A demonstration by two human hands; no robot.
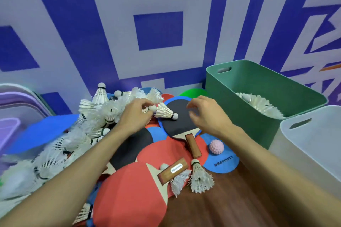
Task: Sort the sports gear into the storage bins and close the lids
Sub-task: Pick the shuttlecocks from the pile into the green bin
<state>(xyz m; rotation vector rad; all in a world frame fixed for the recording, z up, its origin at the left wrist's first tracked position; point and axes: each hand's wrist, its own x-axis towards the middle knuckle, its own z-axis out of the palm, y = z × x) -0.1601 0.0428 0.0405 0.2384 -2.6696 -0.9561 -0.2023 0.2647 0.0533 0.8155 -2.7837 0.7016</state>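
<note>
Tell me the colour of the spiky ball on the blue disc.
The spiky ball is pale pink; the head view shows it.

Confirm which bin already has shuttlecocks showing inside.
The green bin, the farther one at right: white shuttlecocks show above its near rim. The white bin in front of it shows none in view.

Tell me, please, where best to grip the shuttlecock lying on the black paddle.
Pinch the shuttlecock at its cork tip, coming from the right. It lies on its side on the black paddle, cork pointing right and clear, near the open right hand; its fragile feather skirt faces the left hand, which pinches another shuttlecock.
</note>
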